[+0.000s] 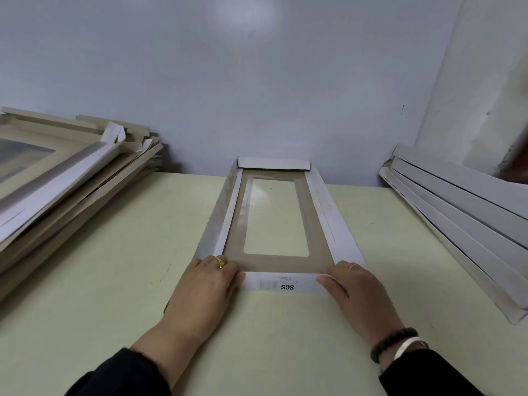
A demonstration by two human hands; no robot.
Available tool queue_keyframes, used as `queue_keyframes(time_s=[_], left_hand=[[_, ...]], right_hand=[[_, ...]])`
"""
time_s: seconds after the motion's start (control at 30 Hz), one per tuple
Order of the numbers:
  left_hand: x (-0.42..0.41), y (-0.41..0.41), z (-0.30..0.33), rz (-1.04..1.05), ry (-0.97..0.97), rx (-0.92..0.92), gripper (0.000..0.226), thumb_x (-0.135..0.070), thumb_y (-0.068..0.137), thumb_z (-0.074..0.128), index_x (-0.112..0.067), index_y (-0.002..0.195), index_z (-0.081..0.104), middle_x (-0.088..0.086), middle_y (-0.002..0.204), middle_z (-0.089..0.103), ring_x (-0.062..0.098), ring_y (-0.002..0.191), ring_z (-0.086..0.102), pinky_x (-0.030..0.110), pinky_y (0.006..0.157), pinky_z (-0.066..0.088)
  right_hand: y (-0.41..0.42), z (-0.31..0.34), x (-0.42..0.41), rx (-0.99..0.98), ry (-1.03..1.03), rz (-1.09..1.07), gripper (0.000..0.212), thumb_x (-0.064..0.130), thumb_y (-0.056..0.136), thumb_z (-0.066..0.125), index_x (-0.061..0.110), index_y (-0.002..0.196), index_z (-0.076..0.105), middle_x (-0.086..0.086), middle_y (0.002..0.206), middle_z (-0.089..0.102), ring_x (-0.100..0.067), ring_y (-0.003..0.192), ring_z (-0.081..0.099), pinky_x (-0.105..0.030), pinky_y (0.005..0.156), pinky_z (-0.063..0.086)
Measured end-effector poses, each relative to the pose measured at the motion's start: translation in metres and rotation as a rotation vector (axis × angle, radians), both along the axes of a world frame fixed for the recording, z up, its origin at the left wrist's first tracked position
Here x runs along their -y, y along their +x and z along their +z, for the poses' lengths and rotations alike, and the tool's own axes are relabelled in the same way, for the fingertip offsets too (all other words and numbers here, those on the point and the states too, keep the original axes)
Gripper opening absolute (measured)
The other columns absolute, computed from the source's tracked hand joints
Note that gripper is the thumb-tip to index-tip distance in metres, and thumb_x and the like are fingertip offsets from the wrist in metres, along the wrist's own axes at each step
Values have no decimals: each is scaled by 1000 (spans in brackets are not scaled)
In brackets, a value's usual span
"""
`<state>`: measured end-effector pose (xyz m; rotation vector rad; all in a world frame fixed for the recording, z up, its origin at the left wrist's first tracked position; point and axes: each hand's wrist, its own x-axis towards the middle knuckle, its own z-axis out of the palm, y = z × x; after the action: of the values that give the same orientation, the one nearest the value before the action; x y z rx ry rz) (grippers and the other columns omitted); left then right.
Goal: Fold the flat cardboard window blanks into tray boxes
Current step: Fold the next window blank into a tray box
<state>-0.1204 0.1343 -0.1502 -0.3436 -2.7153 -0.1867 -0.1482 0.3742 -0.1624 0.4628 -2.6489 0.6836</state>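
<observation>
Blank [274, 218] lies flat mid-counter [114, 267], long walls half up; both hands, left [205, 284] and right [354, 287], press flat-fingered on near flap [283, 284], probably creasing it before tucking.

soft, even indoor light, a pale glare patch on the back wall [243, 15]; wide-angle bending and slight blur at the edges.

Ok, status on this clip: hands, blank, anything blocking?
Left hand and right hand pressing the near flap down. Window blank half folded, side walls up. Nothing in the way.
</observation>
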Motion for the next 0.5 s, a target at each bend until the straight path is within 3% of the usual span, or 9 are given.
queue_keyframes(time_s=[0.07,0.13,0.2,0.27,0.3,0.37,0.43,0.5], left_hand=[[-2,-5,-4,28,29,64,22,-29,95,45,-19,98,64,-2,85,60,22,85,59,29,75,41],[-2,-8,-11,67,29,111,40,-44,95,38,-20,123,54,0,111,58,24,109,52,32,93,37],[-4,-10,-13,80,-41,159,76,-63,86,6,-18,140,36,1,134,48,19,129,39,31,105,28],[-2,-13,-20,64,-92,210,94,-68,72,-21,-23,148,12,-9,150,24,9,141,14,26,113,10],[0,-17,-25,75,-92,252,84,-66,78,-18,-25,148,5,-12,153,14,7,142,4,26,114,2],[-1,-20,-25,97,-96,331,63,-56,94,2,-26,149,-2,-12,156,0,9,143,-7,28,115,-5],[-3,-21,-24,95,-110,374,67,-58,91,-3,-24,149,-6,-9,157,-7,11,143,-12,29,115,-8],[-4,-19,-24,96,-116,365,91,-67,72,-27,-23,149,-7,-7,157,-8,12,143,-11,29,115,-8]], right_hand=[[-3,-1,4,-12,22,-22,17,23,90,58,15,98,71,1,81,65,-21,82,56,-21,66,25],[-5,0,6,4,80,-64,21,25,91,57,18,107,69,-2,88,65,-22,89,56,-23,70,27],[-7,-2,8,-29,179,-61,22,20,87,63,18,108,69,-3,91,65,-25,90,58,-30,76,37],[-6,-3,11,-35,279,10,30,21,89,58,21,120,61,2,114,62,-22,106,57,-35,92,39],[-7,-6,12,9,317,60,37,27,96,46,25,133,47,9,135,48,-14,124,44,-32,106,26],[-9,-15,9,150,314,120,47,37,100,23,29,146,18,20,152,12,3,139,9,-20,111,-3],[-13,-18,7,218,326,102,49,40,100,17,29,148,8,19,154,-1,6,139,-3,-17,109,-9],[-13,-19,6,207,315,97,50,40,100,17,27,148,9,17,154,0,5,139,-3,-17,109,-8]])
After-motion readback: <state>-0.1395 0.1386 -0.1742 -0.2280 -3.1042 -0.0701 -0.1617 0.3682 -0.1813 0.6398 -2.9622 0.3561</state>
